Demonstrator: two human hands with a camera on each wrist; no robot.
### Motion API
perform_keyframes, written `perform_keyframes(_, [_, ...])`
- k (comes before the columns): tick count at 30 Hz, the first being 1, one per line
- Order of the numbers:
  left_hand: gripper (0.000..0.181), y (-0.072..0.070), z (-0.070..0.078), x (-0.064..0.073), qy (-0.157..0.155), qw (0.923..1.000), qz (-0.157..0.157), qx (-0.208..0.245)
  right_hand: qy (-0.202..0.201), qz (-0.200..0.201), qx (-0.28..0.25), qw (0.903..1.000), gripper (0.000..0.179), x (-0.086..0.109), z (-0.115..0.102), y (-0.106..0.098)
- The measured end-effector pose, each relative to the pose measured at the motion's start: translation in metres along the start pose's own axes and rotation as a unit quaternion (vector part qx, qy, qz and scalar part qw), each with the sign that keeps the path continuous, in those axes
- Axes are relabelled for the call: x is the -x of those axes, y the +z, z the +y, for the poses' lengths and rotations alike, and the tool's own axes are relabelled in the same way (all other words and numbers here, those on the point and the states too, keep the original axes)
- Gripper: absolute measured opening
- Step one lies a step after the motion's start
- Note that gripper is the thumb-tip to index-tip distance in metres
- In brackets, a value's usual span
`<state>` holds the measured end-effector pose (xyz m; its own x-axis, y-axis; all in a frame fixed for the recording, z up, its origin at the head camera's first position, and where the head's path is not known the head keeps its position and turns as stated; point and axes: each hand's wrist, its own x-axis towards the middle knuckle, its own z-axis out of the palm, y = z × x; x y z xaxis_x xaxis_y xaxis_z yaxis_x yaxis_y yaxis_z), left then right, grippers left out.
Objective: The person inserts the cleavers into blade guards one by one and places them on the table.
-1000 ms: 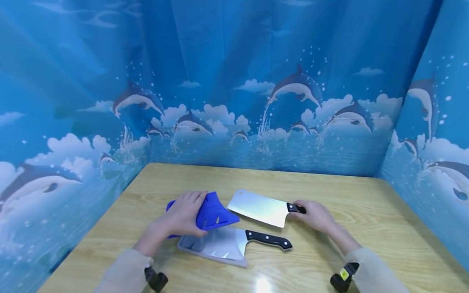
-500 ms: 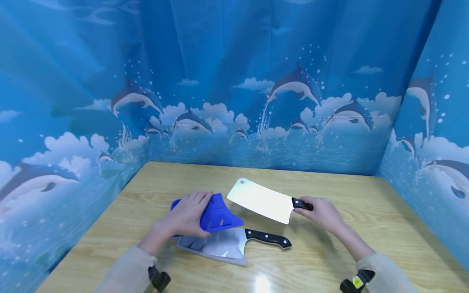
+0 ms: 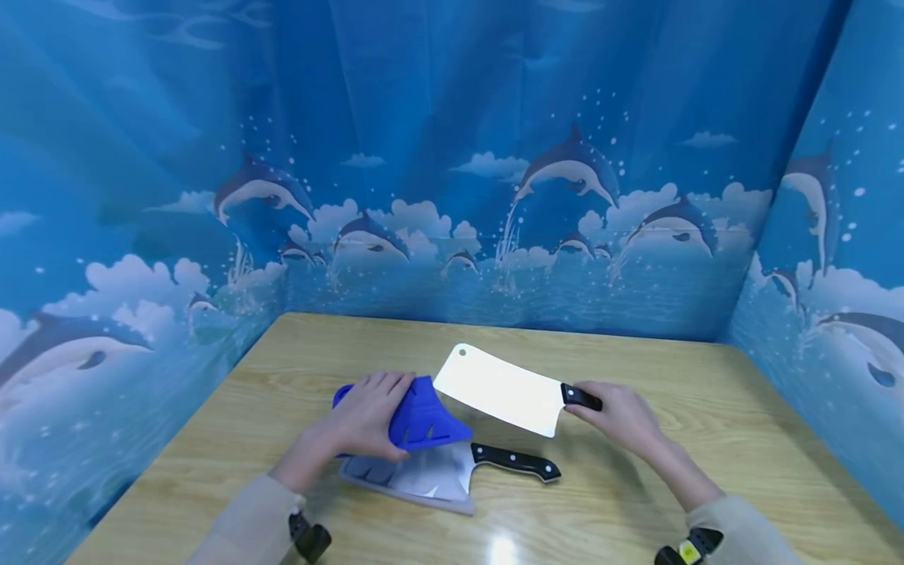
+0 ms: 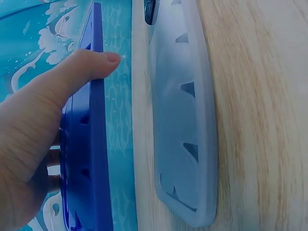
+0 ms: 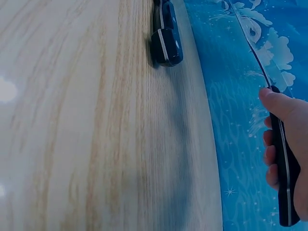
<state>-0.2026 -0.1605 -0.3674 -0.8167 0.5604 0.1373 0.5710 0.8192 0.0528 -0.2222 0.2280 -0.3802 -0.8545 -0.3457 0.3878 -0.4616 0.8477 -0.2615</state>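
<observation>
My right hand grips the black handle of a cleaver, its bright blade raised over the table and pointing left. In the right wrist view the fingers wrap round that handle. With my left hand I hold a blue blade sheath by its edges, thumb on the near edge, its wide end toward the cleaver. The cleaver's far-left corner is right at the sheath in the head view. Below lies a second cleaver inside a translucent grey sheath, partly hidden by the blue one.
The wooden table carries the sheathed cleaver near its middle, handle to the right. A blue curtain printed with dolphins stands behind the table and along both sides.
The cleaver in my right hand has risen off the table, tilted and then shifted slightly left. My left hand has moved a little right with the blue sheath. The second cleaver stays put.
</observation>
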Motion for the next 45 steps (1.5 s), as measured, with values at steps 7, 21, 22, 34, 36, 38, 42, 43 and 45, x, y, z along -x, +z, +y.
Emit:
perform_keyframes(7, [0.111, 0.004, 0.002, -0.002, 0.008, 0.9999, -0.009, -0.001, -0.078, 0.022, 0.065, 0.9946, 0.035, 0.001, -0.002, 0.001])
perform_keyframes(21, [0.105, 0.008, -0.004, 0.001, 0.002, 0.9991, 0.043, 0.004, -0.107, 0.036, 0.09, 0.9896, 0.032, 0.003, -0.024, 0.003])
perform_keyframes(22, [0.105, 0.008, -0.005, 0.001, -0.004, 0.9991, 0.042, 0.004, -0.11, 0.037, 0.092, 0.9889, 0.032, 0.004, -0.026, 0.003])
perform_keyframes(34, [0.106, 0.007, -0.008, 0.007, 0.004, 0.9996, 0.023, 0.015, -0.151, 0.035, 0.072, 0.9853, 0.029, 0.014, -0.028, 0.005])
perform_keyframes(36, [0.106, 0.007, -0.009, 0.008, 0.013, 0.9996, 0.021, 0.013, -0.161, 0.028, 0.064, 0.9844, 0.029, 0.016, -0.025, 0.004])
perform_keyframes(38, [0.106, 0.006, -0.009, 0.009, 0.025, 0.9994, 0.022, 0.011, -0.17, 0.019, 0.056, 0.9836, 0.029, 0.017, -0.022, 0.004])
perform_keyframes(42, [0.106, 0.007, -0.01, 0.01, 0.048, 0.9985, 0.022, 0.011, -0.192, 0.007, 0.035, 0.9807, 0.029, 0.018, -0.017, 0.003])
perform_keyframes(43, [0.106, 0.007, -0.01, 0.01, 0.053, 0.9983, 0.02, 0.012, -0.198, 0.003, 0.029, 0.9798, 0.028, 0.018, -0.016, 0.002])
perform_keyframes(45, [0.106, 0.006, -0.01, 0.01, 0.063, 0.9978, 0.014, 0.015, -0.21, -0.002, 0.02, 0.9774, 0.028, 0.019, -0.015, 0.001])
